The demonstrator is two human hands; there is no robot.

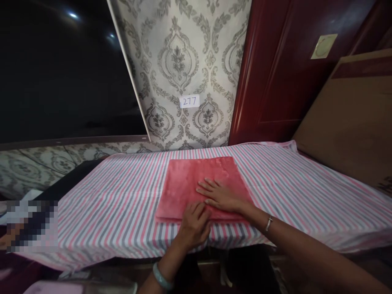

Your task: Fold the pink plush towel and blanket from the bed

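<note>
A folded red cloth (183,179) with a soft, plush-looking surface lies flat as a near-square on the striped tablecloth. Its layers show along the front edge. My right hand (219,196) rests palm down on the cloth, right of its middle, fingers spread. Just in front of it, my left hand (196,224) is at the cloth's near edge with its fingers curled over that edge. The left thumb is low, in front of the edge, and whatever lies under the curled fingers is hidden.
The pink, grey and white striped tablecloth (122,196) covers the table. Behind it are a patterned wall (196,69) with a "277" label (189,101), a dark television (67,73) and a red wooden panel (275,73). A cardboard box (349,122) stands right. A blurred-out patch lies left.
</note>
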